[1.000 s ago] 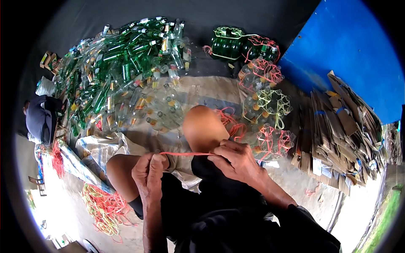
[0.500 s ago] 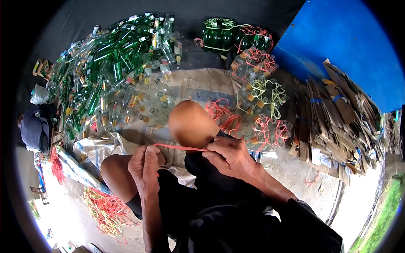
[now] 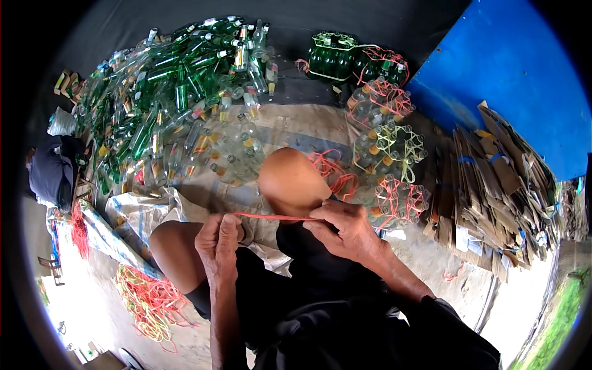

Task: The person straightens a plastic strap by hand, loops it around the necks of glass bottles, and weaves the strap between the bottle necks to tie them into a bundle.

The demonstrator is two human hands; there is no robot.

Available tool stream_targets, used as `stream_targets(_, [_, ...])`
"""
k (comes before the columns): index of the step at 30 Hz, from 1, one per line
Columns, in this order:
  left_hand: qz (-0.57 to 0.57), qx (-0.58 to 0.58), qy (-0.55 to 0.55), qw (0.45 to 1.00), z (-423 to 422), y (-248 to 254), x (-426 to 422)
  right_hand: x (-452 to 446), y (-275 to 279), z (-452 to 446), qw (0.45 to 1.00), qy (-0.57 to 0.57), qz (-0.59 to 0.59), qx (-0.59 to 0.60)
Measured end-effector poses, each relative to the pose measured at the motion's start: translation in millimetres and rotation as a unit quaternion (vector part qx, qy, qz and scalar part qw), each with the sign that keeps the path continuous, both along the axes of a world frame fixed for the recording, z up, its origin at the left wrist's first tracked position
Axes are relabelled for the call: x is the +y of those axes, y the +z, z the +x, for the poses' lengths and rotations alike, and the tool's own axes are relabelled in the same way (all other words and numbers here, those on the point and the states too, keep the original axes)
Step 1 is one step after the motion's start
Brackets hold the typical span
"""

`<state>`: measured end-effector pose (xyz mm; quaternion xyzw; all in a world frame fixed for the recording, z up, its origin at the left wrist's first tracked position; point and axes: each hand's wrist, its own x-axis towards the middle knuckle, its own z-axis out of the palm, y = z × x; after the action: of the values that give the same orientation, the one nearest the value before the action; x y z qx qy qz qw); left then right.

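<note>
A length of red plastic twine (image 3: 271, 216) is stretched nearly level between my two hands, just in front of my raised knee. My left hand (image 3: 217, 242) is closed, pinching one end between thumb and fingers. The other end runs into my right hand (image 3: 345, 229), whose fingers are also closed on it. Past the knee, a loose coil of red twine (image 3: 341, 179) lies on the sheet. Beside it stand clear bottles tied with red twine (image 3: 394, 200), and farther back a bundle bound with pale green twine (image 3: 390, 148).
A large heap of green and clear bottles (image 3: 179, 95) spreads at the left. Flattened cardboard (image 3: 493, 191) is stacked at the right, below a blue panel (image 3: 512, 74). Tangled red and yellow twine (image 3: 148, 302) lies on the floor at lower left. Tied green bottles (image 3: 333, 58) stand at the back.
The view has shifted slightly, so the scene sits a little farther right. Both hands still hold the twine stretched, in nearly the same pose.
</note>
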<state>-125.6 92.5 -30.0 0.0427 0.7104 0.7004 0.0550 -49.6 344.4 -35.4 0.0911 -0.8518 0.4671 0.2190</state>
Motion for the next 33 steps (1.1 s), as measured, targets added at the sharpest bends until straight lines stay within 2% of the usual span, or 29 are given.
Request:
stream_targets(6, [0.0,-0.006,0.007,1.0,3,8,-6,0,6,-1,1.0,0.006,0.019,-0.006])
stream_targets(12, [-0.042,-0.006,0.011,0.999,3,23,-7,3,21,-3,0.996,0.033,-0.077,-0.042])
stream_targets(16, [-0.063,0.049,0.003,0.997,-17,25,-1,18,30,-19,0.995,0.031,-0.073,-0.059])
stream_targets(17, [-0.102,0.042,0.013,0.994,-23,37,4,20,31,-24,0.995,0.026,-0.079,-0.061])
stream_targets(18, [-0.152,-0.013,0.021,0.988,-23,60,7,21,31,-27,0.994,0.021,-0.086,-0.065])
stream_targets(20, [-0.201,-0.002,0.043,0.979,-32,86,15,27,25,-37,0.994,0.018,-0.103,-0.041])
stream_targets(21, [-0.194,0.082,0.053,0.976,-45,69,11,29,25,-42,0.994,0.013,-0.106,-0.032])
stream_targets(23, [-0.177,0.113,0.032,0.977,-63,75,6,35,30,-51,0.994,0.012,-0.103,-0.035])
stream_targets(26, [-0.21,0.157,0.003,0.965,-92,92,7,38,32,-63,0.983,-0.007,-0.154,-0.097])
stream_targets(29, [-0.26,0.16,-0.008,0.952,-125,96,2,41,20,-91,0.981,-0.01,-0.172,-0.089])
stream_targets(31, [-0.269,0.191,-0.024,0.944,-150,88,0,45,14,-109,0.965,-0.016,-0.214,-0.152])
stream_targets(33, [-0.253,0.236,-0.047,0.937,-180,66,-7,44,-1,-132,0.973,-0.025,-0.195,-0.118])
